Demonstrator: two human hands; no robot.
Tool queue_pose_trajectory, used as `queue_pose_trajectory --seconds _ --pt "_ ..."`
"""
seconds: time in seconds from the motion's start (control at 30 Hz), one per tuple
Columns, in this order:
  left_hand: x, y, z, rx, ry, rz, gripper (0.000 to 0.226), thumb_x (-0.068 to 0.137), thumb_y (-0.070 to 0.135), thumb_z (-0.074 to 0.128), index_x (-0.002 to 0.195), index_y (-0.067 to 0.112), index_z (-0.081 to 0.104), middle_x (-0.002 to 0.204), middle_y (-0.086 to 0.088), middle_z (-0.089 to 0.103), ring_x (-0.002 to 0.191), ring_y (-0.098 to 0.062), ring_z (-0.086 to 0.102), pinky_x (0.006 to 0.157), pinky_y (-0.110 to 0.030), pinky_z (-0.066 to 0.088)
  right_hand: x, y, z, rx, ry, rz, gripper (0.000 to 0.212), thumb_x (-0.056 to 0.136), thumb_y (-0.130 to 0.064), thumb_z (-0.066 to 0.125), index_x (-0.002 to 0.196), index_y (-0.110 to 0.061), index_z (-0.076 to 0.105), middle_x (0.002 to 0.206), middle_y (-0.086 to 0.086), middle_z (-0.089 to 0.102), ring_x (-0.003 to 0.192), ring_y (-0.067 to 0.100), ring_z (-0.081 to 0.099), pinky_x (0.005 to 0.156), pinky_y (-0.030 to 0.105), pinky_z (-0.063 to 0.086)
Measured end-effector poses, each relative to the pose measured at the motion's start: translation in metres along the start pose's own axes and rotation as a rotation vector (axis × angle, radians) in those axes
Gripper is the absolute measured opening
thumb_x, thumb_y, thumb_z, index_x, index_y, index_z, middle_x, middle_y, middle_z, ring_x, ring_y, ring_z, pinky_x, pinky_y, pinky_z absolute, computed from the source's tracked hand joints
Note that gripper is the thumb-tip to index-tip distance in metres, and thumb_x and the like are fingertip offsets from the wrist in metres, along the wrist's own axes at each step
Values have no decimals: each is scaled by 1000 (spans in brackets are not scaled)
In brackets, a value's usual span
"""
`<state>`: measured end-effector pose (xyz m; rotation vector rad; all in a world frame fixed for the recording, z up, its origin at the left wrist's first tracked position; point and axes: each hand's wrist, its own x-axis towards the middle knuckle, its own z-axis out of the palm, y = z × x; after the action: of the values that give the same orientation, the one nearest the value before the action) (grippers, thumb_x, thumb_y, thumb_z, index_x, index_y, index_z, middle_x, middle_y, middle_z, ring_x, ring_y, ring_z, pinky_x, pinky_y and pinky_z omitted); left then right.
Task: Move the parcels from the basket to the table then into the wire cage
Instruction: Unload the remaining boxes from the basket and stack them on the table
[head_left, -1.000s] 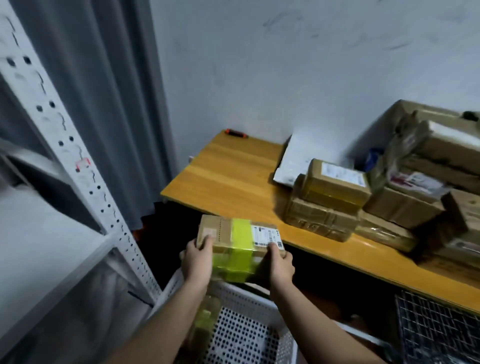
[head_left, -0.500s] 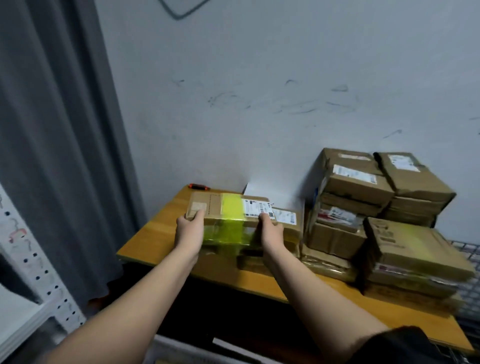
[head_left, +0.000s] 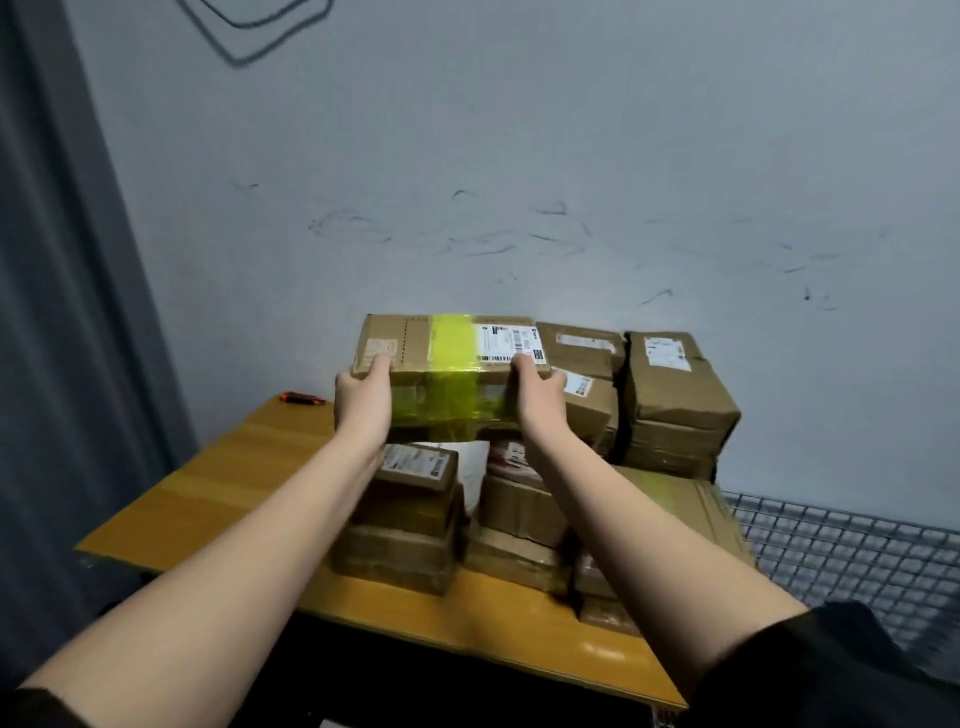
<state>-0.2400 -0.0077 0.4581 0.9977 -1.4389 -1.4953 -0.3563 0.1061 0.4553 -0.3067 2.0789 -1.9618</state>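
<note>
Several parcels already sit on the table (head_left: 218, 499), so by my read the basket-to-table leg is well along. The basket is out of frame, so I can't tell how many are left in it. The cage leg looks unstarted: the part of the wire cage (head_left: 852, 551) in view, right of the table, shows only bare mesh.

Largest to smallest:
- Wall behind, scuffed, with a dark curtain (head_left: 67, 312) on the left.
- Table: wooden top, left half bare, right half stacked.
- Wire cage: low, just beside the table's right end, partly hidden by a dark sleeve.
- Parcel stack (head_left: 675, 400): cardboard boxes two or three high against the wall, lower ones toward the front edge. A flat box with yellow tape lies at the right, under the right forearm.
- Carried parcel (head_left: 452, 358): brown box with a yellow tape band and a white label, held in the air above the front stacks, level with the top of the rear stack.
- Left hand (head_left: 363, 400) grasps its left end, thumb on top. Right hand (head_left: 537, 397) grasps its right end the same way.
- Small orange-black tool (head_left: 301, 398) at the table's far left corner, well apart from the boxes.

In the way: the stacks fill the spot under the parcel. Free landing room is the bare left half, or on top of a stack. Front piles look uneven, so toppling is a risk if it is set down there.
</note>
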Motion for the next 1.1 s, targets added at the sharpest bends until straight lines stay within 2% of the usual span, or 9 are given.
queue_pose_trajectory --seconds 0.27,0.33,0.43,0.57,0.63,0.83,0.9,1.0,1.1 --pt "-12 29 59 -6 -95 37 61 90 42 51 141 11 34 133 -10 50 119 -29 50 102 -44 41 31 -23 -65 -12 24 -104 67 94 -48 46 146 -10 26 147 12 38 132 32 38 105 41 32" --pt "-10 37 72 -12 -121 45 53 90 41 51 133 13 39 129 -10 51 111 -27 53 98 -44 45 42 -27 -72 12 54 -118 69 92 -50 48 146 -11 26 145 11 40 131 32 39 107 44 32" --pt "-2 47 96 17 -129 86 47 92 40 50 130 14 41 130 -9 46 101 -21 47 82 -33 40 59 -37 -80 30 84 -111 68 89 -53 49 142 -13 30 141 11 44 127 32 42 107 51 35" --pt "16 61 133 9 -163 69 48 93 40 50 132 14 40 132 -10 43 100 -21 46 76 -32 39 91 -53 -93 32 101 -117 61 92 -50 49 138 -13 33 130 8 45 114 27 45 97 41 39" --pt "30 65 151 -6 -187 49 47 91 41 51 128 14 40 130 -11 45 103 -24 52 76 -34 45 109 -61 -98 11 101 -121 61 93 -50 47 138 -13 32 122 7 43 110 27 44 92 39 38" --pt "99 65 215 -64 -312 25 49 82 53 56 112 19 36 127 -13 47 108 -29 55 91 -48 51 188 -72 -98 -64 160 -159 67 88 -60 46 137 -16 35 133 8 48 118 30 47 106 47 38" --pt "124 63 235 -64 -366 10 53 78 55 57 112 20 36 127 -13 48 108 -30 56 84 -45 54 220 -72 -94 -74 176 -158 69 88 -60 47 137 -14 36 135 10 48 122 30 47 106 47 38" --pt "160 57 263 -60 -438 -4 44 87 46 56 114 16 40 122 -13 53 103 -28 59 58 -29 49 263 -70 -88 -76 188 -135 71 86 -61 48 137 -13 37 132 8 50 119 29 48 106 46 39" --pt "196 49 289 -57 -517 -34 47 90 42 53 126 13 44 116 -12 60 86 -23 62 49 -23 44 303 -64 -85 -79 196 -109 67 91 -57 48 139 -11 36 120 4 46 114 25 47 103 43 40"
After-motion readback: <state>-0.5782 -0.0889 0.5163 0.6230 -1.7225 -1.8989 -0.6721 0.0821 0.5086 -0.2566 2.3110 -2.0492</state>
